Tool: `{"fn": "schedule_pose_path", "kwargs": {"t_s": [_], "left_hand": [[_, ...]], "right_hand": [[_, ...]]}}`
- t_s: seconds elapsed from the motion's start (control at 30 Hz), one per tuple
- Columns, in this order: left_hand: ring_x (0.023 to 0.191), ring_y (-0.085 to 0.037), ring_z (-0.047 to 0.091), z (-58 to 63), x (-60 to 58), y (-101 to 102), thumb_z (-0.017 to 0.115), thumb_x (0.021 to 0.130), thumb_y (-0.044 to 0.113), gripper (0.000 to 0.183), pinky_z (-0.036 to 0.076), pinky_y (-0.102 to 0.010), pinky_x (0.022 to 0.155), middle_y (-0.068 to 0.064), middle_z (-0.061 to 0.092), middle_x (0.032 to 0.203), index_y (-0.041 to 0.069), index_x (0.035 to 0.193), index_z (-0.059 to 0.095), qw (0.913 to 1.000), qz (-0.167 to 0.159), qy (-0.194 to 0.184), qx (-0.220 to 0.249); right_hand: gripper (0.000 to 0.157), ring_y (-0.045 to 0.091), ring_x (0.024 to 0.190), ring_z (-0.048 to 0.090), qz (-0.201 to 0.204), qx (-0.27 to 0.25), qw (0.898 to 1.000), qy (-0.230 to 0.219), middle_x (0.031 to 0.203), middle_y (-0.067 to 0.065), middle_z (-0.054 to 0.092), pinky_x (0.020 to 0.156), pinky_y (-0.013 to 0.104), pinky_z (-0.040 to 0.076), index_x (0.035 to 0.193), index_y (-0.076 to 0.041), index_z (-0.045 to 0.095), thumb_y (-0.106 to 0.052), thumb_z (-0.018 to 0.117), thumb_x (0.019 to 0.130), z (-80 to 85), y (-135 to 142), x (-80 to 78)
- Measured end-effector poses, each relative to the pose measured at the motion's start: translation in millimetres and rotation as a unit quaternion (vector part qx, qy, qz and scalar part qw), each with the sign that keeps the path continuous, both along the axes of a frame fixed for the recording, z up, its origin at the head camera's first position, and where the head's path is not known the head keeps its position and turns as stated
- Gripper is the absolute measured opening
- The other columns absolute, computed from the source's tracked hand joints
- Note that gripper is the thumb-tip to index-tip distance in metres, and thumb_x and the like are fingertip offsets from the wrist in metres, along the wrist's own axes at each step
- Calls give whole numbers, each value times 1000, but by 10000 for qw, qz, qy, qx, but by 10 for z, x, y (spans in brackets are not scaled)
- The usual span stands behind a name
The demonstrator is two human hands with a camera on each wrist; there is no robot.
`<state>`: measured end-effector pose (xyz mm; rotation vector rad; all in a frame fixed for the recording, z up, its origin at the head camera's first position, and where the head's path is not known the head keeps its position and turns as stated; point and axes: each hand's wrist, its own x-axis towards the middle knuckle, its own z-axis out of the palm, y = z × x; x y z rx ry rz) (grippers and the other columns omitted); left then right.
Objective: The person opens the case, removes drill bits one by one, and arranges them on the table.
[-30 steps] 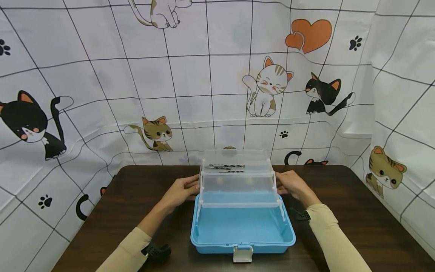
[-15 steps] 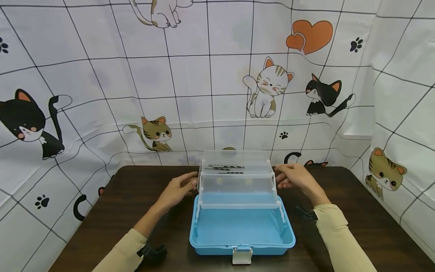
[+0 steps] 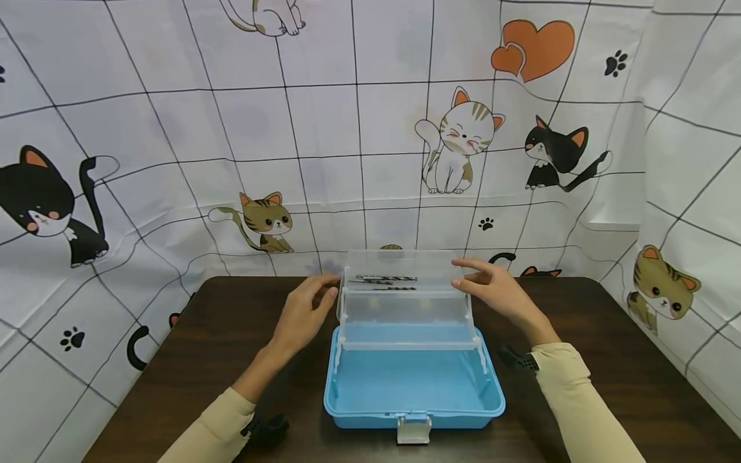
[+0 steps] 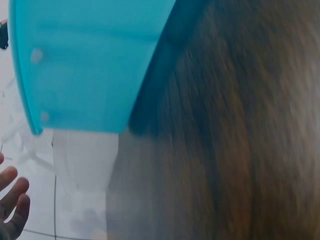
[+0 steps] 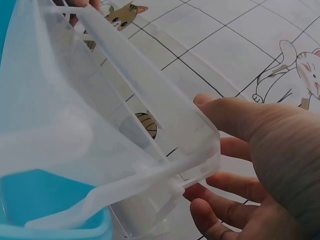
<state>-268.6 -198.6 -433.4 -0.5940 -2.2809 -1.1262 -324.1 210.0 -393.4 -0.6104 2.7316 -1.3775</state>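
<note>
There stood the blue box (image 3: 347, 423), mid-surface (image 3: 220, 334), its two see-through trays (image 3: 437, 286) stepped up at the back, and here were both hands up at the tray ends! The left hand (image 3: 301, 315) was at the left end, thumb and fingers apart; whether the fingertips touched, I couldn't tell. Across at the right corner, the right hand (image 3: 498, 292) had its thumb up by the top edge and the other fingers lower down, spaced around the corner rather than clamped on it. And the load? A few dark drill bits (image 3: 399, 278), lying crosswise, seemingly in the upper tray, while below, the blue floor of the box showed plainly. This looked like thin, hard plastic: light, stiff, probably a bit slippery, and likeliest to crack at those slim hinge arms (image 5: 115, 187). The better hold, to my eye, was the firm end walls of the upper tray, one hand each side, kept level, since loose bits could well slide. Down front, the pale catch (image 3: 413, 432) hung away from the rim, a poor place to pull from, I judged.
</note>
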Motion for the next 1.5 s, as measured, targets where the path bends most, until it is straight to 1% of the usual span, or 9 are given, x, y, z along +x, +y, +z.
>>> {"fn": "schedule_pose_path", "kwargs": {"t_s": [0.17,0.27,0.5,0.57,0.7,0.87,0.97,1.27,1.5], "left_hand": [[92,-15,62,124,-4,117,62,104,16,26,53,-39,72,-3,66,116,9,127,69,9943,346,966,-301],[95,-17,63,239,-48,181,63,102,16,25,53,-42,76,-3,68,117,9,125,71,9907,351,1185,-578],[81,-15,64,581,-212,300,69,99,14,17,52,-34,66,-1,72,105,10,113,76,9782,131,525,-2007],[83,-17,66,661,-270,330,71,98,13,15,53,-35,67,-1,73,103,10,111,78,9701,103,390,-2394],[95,-24,66,776,-352,377,74,96,13,14,51,-45,83,1,75,101,12,110,79,9500,-33,277,-3110],[96,-23,64,843,-366,429,79,92,17,11,46,-50,91,5,73,94,17,103,80,9282,-79,-161,-3717],[96,-23,64,864,-365,471,81,90,19,10,45,-51,92,5,72,93,17,100,80,9208,-40,-296,-3890],[89,-20,61,899,-407,575,79,92,19,8,44,-51,89,9,74,89,21,99,82,9126,-250,-317,-4068],[80,-9,66,877,-434,658,77,94,18,10,54,-31,72,5,74,94,15,102,82,9156,-533,-457,-3959]], "right_hand": [[63,36,124,58,21,-36,10000,36,134,16,63,99,66,42,147,-22,58,-50,73,93,9,21,3],[63,35,124,59,60,-54,10000,22,134,16,63,99,65,43,147,-21,57,-50,73,93,4,21,-4],[66,35,122,60,54,-52,10000,-14,132,16,64,99,66,42,147,-19,57,-51,73,92,1,14,-13],[66,35,123,59,70,-61,10000,4,135,16,62,99,66,42,148,-17,56,-51,73,93,13,23,-8],[66,36,126,57,131,-87,9999,29,144,14,56,100,67,41,148,-14,56,-49,73,94,25,32,-4],[63,35,127,56,197,-126,9997,-35,149,13,52,100,67,40,147,-16,57,-47,72,95,21,37,-8],[61,35,128,56,213,-191,9995,-92,149,14,51,101,67,40,147,-19,57,-46,72,95,23,44,-5],[62,35,128,56,252,-339,9990,-151,150,14,50,100,66,41,148,-16,55,-43,73,95,39,60,-8],[65,33,128,56,236,-364,9989,-170,150,10,49,101,65,41,148,-17,56,-47,73,94,-20,62,-42]]}}
